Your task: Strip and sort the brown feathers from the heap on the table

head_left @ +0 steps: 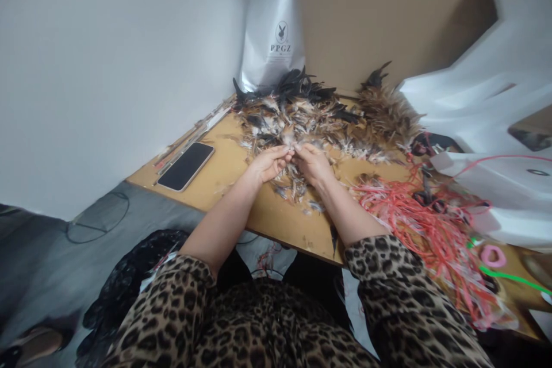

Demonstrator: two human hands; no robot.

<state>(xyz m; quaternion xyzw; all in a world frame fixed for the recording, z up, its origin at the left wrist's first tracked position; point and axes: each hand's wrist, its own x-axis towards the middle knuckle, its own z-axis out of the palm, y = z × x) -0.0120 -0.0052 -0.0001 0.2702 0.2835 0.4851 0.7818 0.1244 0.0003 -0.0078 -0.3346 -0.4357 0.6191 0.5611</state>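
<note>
My left hand and my right hand meet fingertip to fingertip over the table, both closed in a pinch. A small pale brown, fluffy feather rises from between the fingertips; its lower end is hidden by them. Just beyond and under my hands spreads a heap of loose feathers, mottled brown and white with black ones at the back. A few small feathers lie on the wood below my wrists.
A phone lies left on the table. A silvery bag stands behind. Bushy brown feathers, tangled red-pink cords and a white sewing-machine-like body are at right. A black plastic bag sits on the floor.
</note>
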